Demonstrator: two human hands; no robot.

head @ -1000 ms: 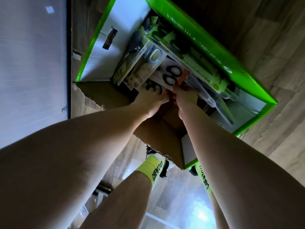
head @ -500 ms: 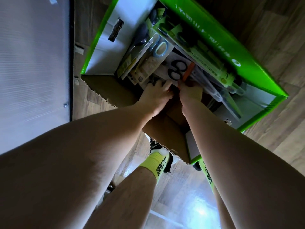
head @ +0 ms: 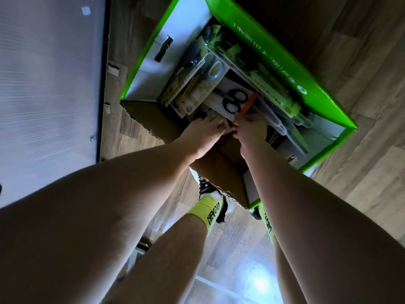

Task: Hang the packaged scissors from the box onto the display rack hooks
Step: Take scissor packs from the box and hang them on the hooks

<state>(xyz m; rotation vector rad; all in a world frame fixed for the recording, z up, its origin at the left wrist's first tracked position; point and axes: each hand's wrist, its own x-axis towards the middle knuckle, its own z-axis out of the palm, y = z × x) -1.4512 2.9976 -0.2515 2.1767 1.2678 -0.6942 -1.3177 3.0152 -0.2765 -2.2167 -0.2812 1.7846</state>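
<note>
green box [head: 269, 51] open on top, scissor packs [head: 235, 99] crowding its far half, brown flap [head: 221, 172] jutting nearside

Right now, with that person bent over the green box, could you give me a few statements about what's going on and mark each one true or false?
1. Both hands, the left hand and the right hand, reach into the green box. True.
2. The box stands on a table. False: it sits on the wooden floor.
3. A white card showing black-handled scissors lies just beyond the hands. True.
4. The person wears red socks. False: the sock is neon yellow.
5. The box is empty. False: it holds many packaged scissors.
</note>
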